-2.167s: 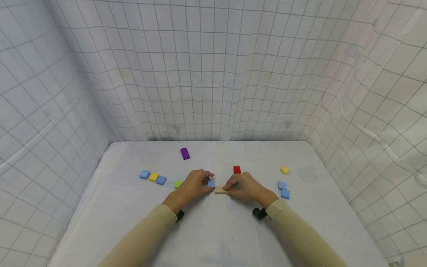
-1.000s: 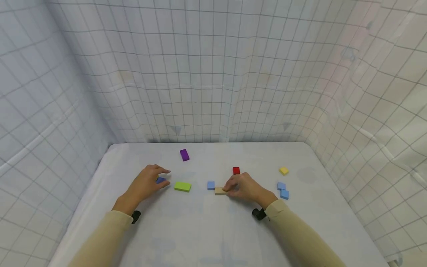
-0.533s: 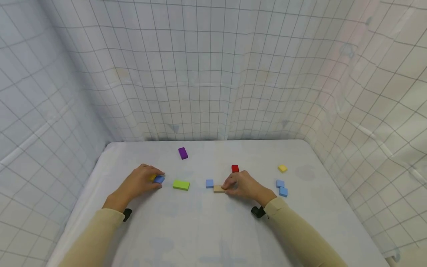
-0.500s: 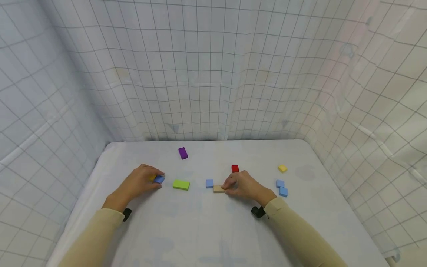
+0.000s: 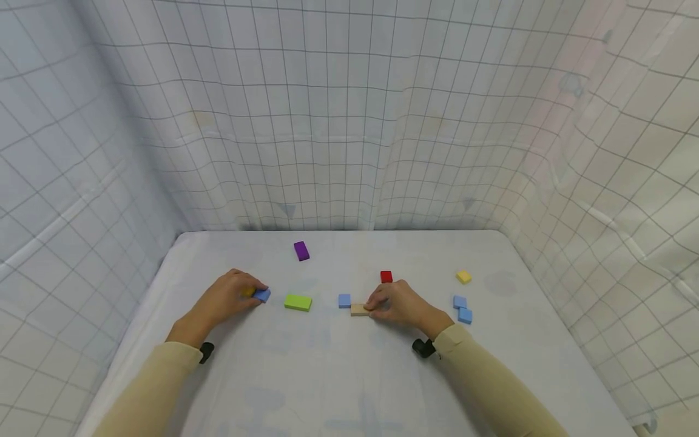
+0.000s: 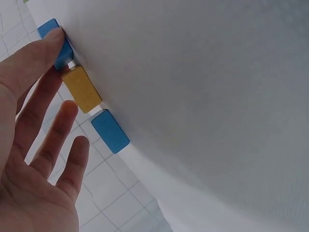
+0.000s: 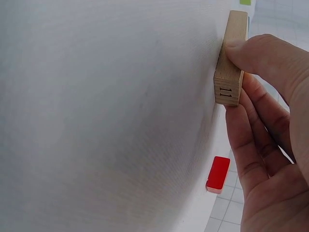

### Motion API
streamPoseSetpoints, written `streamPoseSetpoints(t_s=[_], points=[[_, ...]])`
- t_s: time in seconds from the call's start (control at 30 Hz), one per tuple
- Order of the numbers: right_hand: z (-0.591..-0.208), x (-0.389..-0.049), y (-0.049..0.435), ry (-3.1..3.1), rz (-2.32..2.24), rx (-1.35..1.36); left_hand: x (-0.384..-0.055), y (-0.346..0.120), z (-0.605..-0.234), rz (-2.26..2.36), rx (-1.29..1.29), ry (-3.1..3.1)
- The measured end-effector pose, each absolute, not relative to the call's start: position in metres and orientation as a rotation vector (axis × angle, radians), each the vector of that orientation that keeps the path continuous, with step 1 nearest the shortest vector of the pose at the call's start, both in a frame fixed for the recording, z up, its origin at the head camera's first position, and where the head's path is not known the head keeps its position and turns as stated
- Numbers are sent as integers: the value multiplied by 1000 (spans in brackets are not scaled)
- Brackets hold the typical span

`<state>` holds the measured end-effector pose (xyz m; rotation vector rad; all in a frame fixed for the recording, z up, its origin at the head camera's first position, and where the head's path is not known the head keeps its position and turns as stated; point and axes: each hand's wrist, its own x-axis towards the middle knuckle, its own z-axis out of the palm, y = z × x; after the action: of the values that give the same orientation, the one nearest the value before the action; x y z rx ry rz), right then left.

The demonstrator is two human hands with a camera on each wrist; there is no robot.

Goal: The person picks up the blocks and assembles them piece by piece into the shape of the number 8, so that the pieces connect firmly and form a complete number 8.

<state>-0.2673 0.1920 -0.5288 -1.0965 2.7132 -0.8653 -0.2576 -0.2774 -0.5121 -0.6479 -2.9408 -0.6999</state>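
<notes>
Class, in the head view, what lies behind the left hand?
Part of a yellow block shows past the left hand. The unheld blue block beside it, seen in the left wrist view, is covered there.

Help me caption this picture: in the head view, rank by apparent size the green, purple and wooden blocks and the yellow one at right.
1. Green block
2. Purple block
3. Yellow block
Unsure: wooden block, partly covered by the right hand. Purple lies farthest back, so looks may mislead.
</notes>
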Motion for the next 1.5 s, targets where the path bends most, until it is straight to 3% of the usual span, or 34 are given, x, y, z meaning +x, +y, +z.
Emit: streamPoseSetpoints(t_s=[1.5], points=[[-527,-265,190,2715,-852,-1048,-220,-246,-510,-661,-685,-2961]])
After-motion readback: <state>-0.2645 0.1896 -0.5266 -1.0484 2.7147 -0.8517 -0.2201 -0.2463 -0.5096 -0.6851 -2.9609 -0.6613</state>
